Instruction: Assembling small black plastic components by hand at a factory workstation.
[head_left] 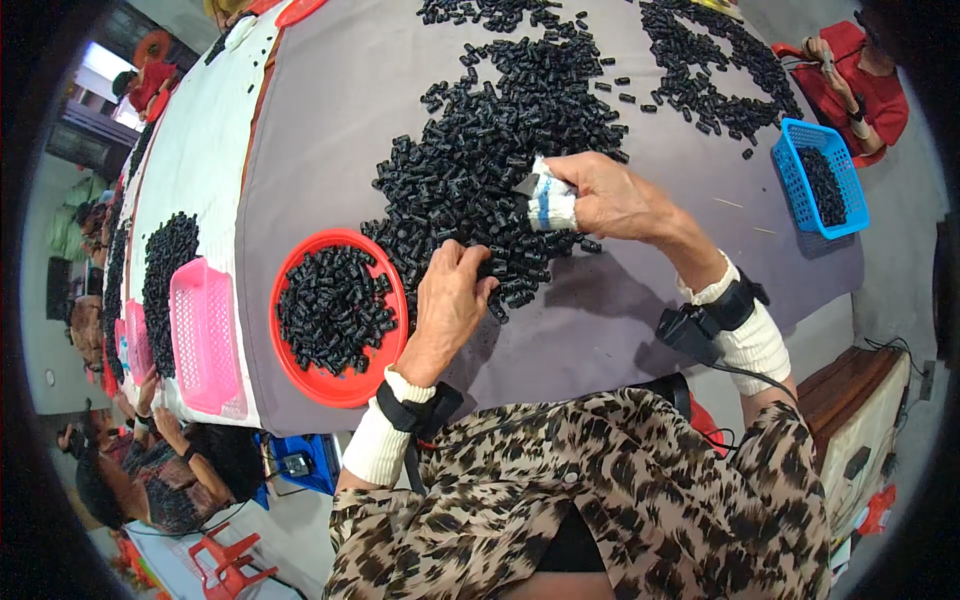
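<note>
A wide heap of small black cylindrical pieces (pixel 450 170) covers the middle of the grey-covered table. At its near edge my left hand (pixel 447 305) is closed in a pinch, thumb and fingertips around what looks like one black piece (pixel 484 268). My right hand (pixel 625 200) hovers over the heap's right side, fingers wrapped round a white cloth-wrapped thing (pixel 552 200) with blue stripes. A small dark flat tip (pixel 526 185) shows at its left side; its kind is hidden. Beside my left wrist lies a round red tray (pixel 400 345) with many black pieces in it.
A blue basket (pixel 858 222) with black pieces stands at the right table edge, near a person in red (pixel 880 90). Pink baskets (pixel 205 340) and another black heap (pixel 170 250) lie on the white-covered table to the left. Other people sit there. A red stool (pixel 228 560) stands lower left.
</note>
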